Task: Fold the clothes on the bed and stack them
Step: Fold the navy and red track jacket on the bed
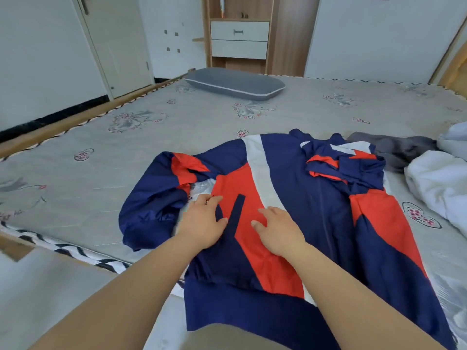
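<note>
A navy, red and white jacket (290, 188) lies spread flat on the bed (126, 147), hem toward me and collar away. Its left sleeve is bunched at the left side, and its right sleeve is folded over near the collar. My left hand (204, 223) rests flat on the jacket's left part beside the navy pocket strip, fingers straight. My right hand (278, 228) lies flat on the red panel just right of that strip, fingers relaxed.
A grey garment (394, 150) and white clothes (439, 183) lie at the bed's right side. A grey pillow (235, 83) sits at the far end. The bed's wooden edge (50, 125) runs along the left; a cabinet with drawers (240, 39) stands behind.
</note>
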